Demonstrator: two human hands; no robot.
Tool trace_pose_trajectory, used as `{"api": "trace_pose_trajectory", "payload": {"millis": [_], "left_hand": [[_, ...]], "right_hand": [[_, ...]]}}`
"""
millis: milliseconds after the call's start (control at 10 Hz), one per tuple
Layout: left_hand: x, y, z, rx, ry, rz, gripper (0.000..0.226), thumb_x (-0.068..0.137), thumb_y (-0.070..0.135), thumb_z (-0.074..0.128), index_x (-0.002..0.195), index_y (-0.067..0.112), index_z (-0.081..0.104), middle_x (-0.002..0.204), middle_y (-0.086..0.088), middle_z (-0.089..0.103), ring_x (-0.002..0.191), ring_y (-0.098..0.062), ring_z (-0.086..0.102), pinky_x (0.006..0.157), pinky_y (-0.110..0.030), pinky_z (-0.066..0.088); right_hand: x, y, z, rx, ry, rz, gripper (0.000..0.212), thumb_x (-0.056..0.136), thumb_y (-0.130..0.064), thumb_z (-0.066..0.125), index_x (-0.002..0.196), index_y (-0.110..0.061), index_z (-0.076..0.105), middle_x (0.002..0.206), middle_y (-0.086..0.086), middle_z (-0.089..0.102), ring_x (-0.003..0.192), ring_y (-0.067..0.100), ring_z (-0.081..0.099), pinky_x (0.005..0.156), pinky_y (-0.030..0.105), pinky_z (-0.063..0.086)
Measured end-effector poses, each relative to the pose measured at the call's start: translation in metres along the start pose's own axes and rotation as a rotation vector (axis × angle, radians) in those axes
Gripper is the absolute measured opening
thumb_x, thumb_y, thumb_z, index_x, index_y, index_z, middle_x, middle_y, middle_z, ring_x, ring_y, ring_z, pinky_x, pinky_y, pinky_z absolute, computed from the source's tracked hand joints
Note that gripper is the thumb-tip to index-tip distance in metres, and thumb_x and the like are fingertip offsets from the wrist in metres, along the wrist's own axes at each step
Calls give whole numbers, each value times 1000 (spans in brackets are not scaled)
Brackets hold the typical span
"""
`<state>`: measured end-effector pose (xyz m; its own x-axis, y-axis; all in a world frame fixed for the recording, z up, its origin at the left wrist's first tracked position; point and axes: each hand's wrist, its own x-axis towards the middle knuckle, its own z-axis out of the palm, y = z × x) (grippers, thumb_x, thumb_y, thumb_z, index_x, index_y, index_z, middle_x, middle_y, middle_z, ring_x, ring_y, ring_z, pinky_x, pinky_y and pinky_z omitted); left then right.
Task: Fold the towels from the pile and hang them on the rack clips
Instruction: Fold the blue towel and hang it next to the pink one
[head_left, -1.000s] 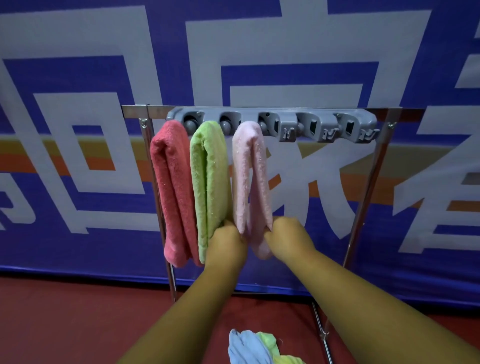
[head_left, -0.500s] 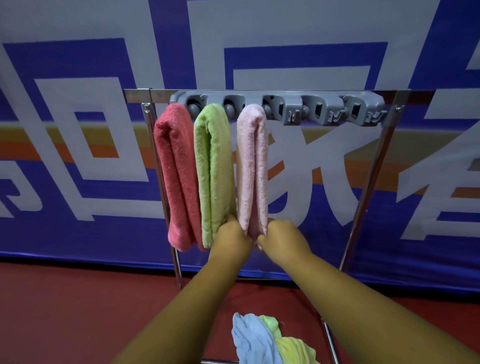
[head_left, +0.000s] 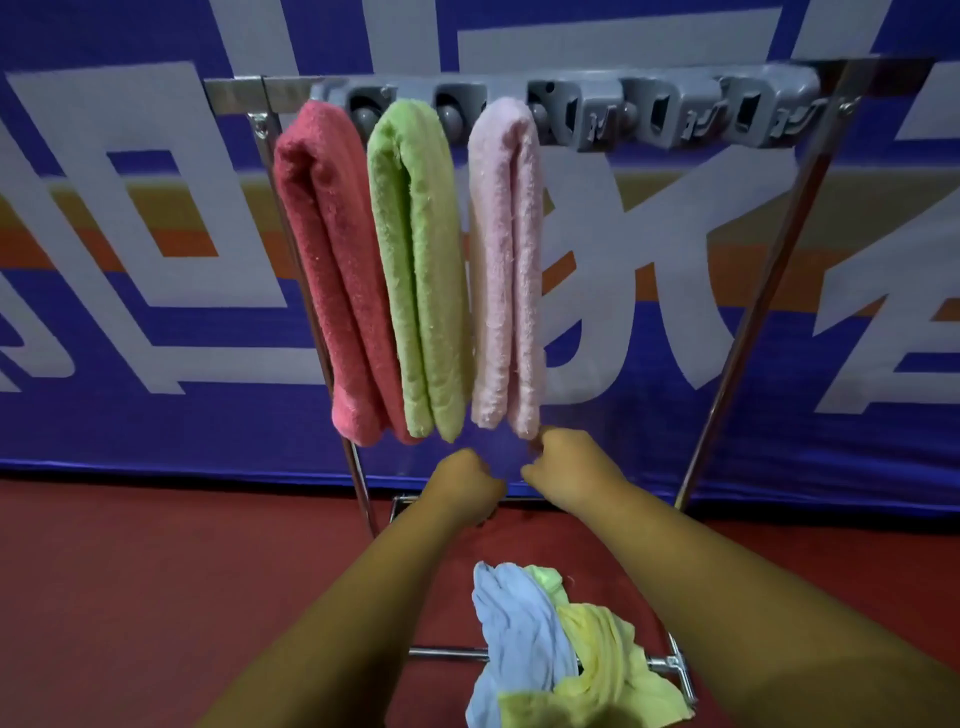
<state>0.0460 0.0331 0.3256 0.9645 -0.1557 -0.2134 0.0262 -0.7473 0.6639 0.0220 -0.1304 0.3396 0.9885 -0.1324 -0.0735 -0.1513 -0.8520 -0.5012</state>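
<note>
Three folded towels hang side by side from the grey clip bar (head_left: 649, 111) of the metal rack: a red towel (head_left: 332, 270), a green towel (head_left: 421, 270) and a pale pink towel (head_left: 506, 270). My left hand (head_left: 465, 486) hangs below the pink towel with curled fingers, holding nothing. Just under the pink towel's right lower corner is my right hand (head_left: 569, 470), fingers curled, its fingertip close to or touching the hem. A pile of loose towels (head_left: 561, 649), light blue and yellow-green, lies over the rack's lower bar.
The rack's right upright (head_left: 753, 312) slants down to the red floor (head_left: 156, 597). Three clips at the right of the grey bar hold nothing. A blue banner with large white shapes covers the wall behind.
Both hands have let go of the pink towel's lower end and dropped below it. The pink towel now hangs straight. The camera tilted down, showing more of the pile.
</note>
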Motion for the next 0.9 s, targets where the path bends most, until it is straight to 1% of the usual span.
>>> {"api": "trace_pose_trajectory", "payload": {"millis": [100, 200, 300, 400, 500, 600, 700, 800, 900], "left_hand": [[8, -24, 27, -28, -132, -70, 23, 89, 12, 65, 84, -10, 69, 74, -26, 71, 62, -26, 63, 67, -49, 63], [13, -40, 50, -38, -270, -148, 18, 95, 7, 61, 82, -1, 69, 82, -21, 74, 74, -34, 74, 61, -35, 58], [23, -56, 78, -35, -389, -185, 25, 100, 4, 58, 79, 4, 73, 96, -25, 78, 95, -39, 79, 63, -32, 57], [33, -77, 120, -61, -398, -260, 18, 103, 14, 62, 108, 3, 75, 106, -14, 81, 100, -31, 81, 84, -43, 67], [40, -96, 161, -43, -455, -311, 24, 106, 19, 58, 115, 3, 74, 112, -12, 81, 103, -29, 80, 90, -45, 66], [44, -121, 201, 8, -499, -321, 26, 107, 16, 56, 119, 1, 73, 115, -14, 80, 96, -27, 78, 80, -37, 63], [45, -145, 231, 92, -551, -289, 27, 108, 16, 58, 128, 3, 71, 128, -14, 76, 117, -31, 72, 102, -41, 56], [39, -183, 249, 70, -479, -262, 28, 106, 13, 54, 128, 7, 71, 130, -14, 73, 123, -33, 68, 101, -36, 50], [35, -212, 275, 133, -387, -248, 32, 97, 17, 58, 126, 19, 73, 126, -10, 73, 115, -30, 69, 96, -30, 51]], "right_hand": [[2, 24, 27, 37, -39, 70, 26, 91, -26, 71, 115, -20, 77, 120, 4, 76, 109, 29, 72, 92, 41, 62], [8, 50, 56, 114, -75, 166, 15, 91, -23, 71, 101, -18, 81, 111, 7, 80, 105, 29, 74, 93, 40, 61], [9, 74, 83, 265, -133, 304, 15, 90, -18, 68, 83, -10, 79, 90, 13, 82, 84, 30, 76, 76, 36, 61], [2, 107, 121, 499, -212, 524, 8, 99, -17, 61, 95, -16, 68, 85, 7, 80, 68, 23, 69, 61, 29, 48], [-10, 143, 161, 586, -287, 650, 4, 104, -19, 58, 103, -18, 62, 83, 3, 75, 65, 19, 67, 66, 30, 50], [-26, 178, 200, 628, -349, 767, 10, 106, -19, 56, 97, -21, 58, 90, 6, 76, 73, 22, 70, 73, 34, 54], [-37, 211, 235, 587, -421, 824, 11, 105, -20, 57, 95, -16, 60, 95, 7, 79, 80, 26, 74, 83, 41, 60], [-43, 228, 250, 533, -448, 833, 15, 106, -19, 55, 94, -13, 63, 95, 8, 80, 89, 30, 77, 93, 47, 63], [-45, 233, 260, 519, -486, 830, 16, 108, -20, 54, 96, -12, 63, 95, 8, 80, 86, 28, 76, 92, 47, 63]]}}
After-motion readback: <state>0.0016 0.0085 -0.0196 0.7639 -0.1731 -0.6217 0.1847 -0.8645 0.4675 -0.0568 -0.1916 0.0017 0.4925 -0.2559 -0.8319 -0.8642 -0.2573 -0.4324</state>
